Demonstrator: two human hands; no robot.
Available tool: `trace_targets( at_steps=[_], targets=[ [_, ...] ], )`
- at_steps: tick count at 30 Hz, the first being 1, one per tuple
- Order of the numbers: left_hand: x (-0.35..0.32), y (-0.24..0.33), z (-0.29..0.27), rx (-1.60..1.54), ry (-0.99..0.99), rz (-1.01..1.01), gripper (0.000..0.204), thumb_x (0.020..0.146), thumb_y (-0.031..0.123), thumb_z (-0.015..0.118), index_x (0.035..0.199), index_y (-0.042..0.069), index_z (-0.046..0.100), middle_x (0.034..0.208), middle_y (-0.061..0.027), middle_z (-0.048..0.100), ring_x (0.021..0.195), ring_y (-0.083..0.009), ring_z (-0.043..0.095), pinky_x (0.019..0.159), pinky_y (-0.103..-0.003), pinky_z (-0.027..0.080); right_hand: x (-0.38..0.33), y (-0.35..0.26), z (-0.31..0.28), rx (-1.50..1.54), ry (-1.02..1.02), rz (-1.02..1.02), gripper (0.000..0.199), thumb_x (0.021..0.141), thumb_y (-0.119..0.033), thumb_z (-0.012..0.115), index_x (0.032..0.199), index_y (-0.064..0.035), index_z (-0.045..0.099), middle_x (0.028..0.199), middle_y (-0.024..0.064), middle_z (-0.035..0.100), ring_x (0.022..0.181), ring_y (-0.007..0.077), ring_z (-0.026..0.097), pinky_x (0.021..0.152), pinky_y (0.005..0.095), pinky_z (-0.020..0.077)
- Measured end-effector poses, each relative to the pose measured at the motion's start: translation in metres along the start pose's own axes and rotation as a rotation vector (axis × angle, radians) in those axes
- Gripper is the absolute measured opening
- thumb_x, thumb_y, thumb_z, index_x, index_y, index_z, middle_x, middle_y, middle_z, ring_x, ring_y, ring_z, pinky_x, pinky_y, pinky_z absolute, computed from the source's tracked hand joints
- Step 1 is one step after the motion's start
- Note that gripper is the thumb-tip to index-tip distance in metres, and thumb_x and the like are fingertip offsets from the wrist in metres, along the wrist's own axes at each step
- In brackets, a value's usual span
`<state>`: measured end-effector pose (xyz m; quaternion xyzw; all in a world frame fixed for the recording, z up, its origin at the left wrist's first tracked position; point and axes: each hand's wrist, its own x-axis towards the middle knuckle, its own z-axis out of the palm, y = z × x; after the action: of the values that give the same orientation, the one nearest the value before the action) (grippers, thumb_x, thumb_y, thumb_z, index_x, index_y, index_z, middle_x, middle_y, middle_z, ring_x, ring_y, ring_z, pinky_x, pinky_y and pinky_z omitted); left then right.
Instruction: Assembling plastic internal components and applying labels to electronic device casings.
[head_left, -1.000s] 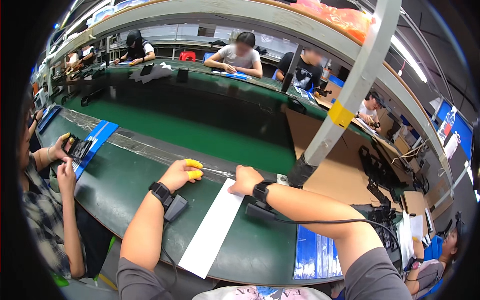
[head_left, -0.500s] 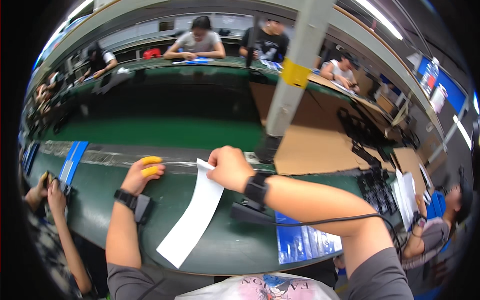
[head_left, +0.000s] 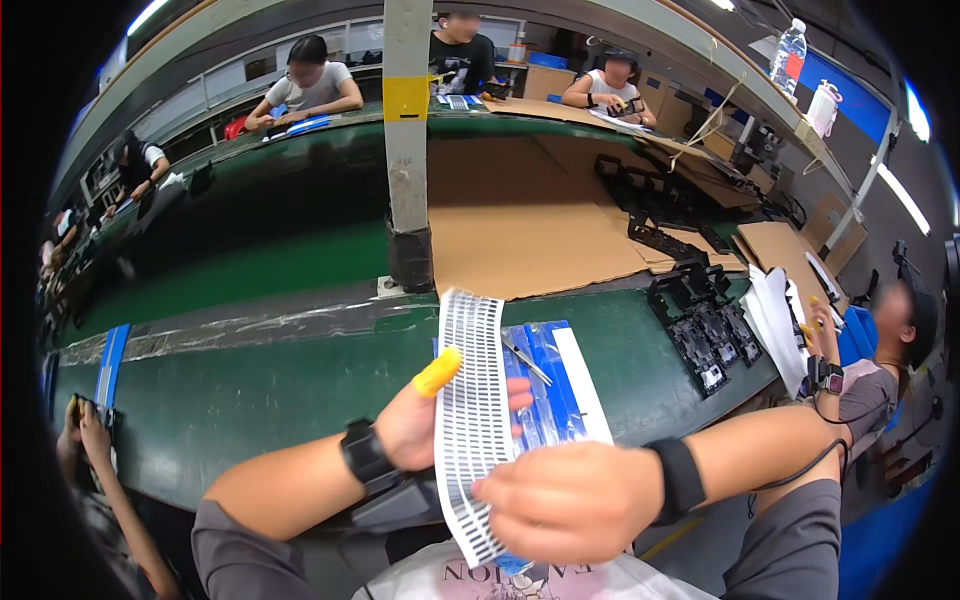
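Note:
A long white label sheet (head_left: 472, 385), covered in rows of small dark rectangles, stands tilted in front of me. My left hand (head_left: 412, 425) grips it, the thumb in a yellow finger cot across its front and the fingers behind. My right hand (head_left: 575, 502) is closed, its fingertips at the lower right part of the sheet; motion blurs them, and any small label between them is hidden. Beyond the sheet, on the green table, lie blue strips in clear plastic (head_left: 548, 372) with a pair of metal tweezers (head_left: 527, 362) on top.
Black molded plastic parts (head_left: 705, 325) lie on the right of the table (head_left: 635, 365), near white sheets (head_left: 778, 325). A grey post (head_left: 408, 180) rises at the table's far edge, beside brown cardboard (head_left: 520, 230). Co-workers sit on both sides and across the bench.
The label sheet has turned from its blank side to its printed side. My left hand has come over to grip it, and my right hand has moved to its lower end. The view has swung right.

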<state>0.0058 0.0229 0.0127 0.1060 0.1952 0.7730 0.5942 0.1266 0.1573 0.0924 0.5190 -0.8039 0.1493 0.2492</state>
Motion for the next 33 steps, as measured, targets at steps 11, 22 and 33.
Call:
trace_targets(
  at_steps=[11,22,33],
  targets=[
    [-0.011,-0.041,0.001,0.485,0.531,0.351,0.026,0.076,0.003,0.054,0.100,0.000,0.045,0.091,-0.0111,0.057,0.079,-0.0184,0.059,0.070,-0.031,0.051,-0.065,0.085,0.023,0.171,0.137,0.825,0.021,0.067,-0.017,0.065,0.073,-0.0002,0.054,0.065,0.0116,0.056,0.057,0.0209,0.055,0.052,0.0285,0.0427],
    [0.007,-0.051,0.000,0.578,0.534,0.396,0.025,0.075,-0.002,0.053,0.099,0.000,0.044,0.091,-0.0123,0.058,0.080,-0.0202,0.059,0.070,-0.033,0.051,-0.131,0.163,0.023,-0.279,-0.012,1.018,0.017,0.065,-0.002,0.056,0.081,-0.0001,0.056,0.062,0.0134,0.055,0.061,0.0276,0.055,0.057,0.0333,0.0438],
    [0.010,-0.061,0.010,0.662,0.433,0.178,0.031,0.075,0.000,0.056,0.104,0.000,0.045,0.094,-0.0102,0.057,0.081,-0.0169,0.058,0.072,-0.030,0.049,-0.066,0.113,0.038,0.983,0.422,1.164,0.023,0.072,0.001,0.059,0.094,0.0038,0.053,0.081,0.0084,0.060,0.071,0.0104,0.058,0.064,0.0208,0.0462]
  ],
)
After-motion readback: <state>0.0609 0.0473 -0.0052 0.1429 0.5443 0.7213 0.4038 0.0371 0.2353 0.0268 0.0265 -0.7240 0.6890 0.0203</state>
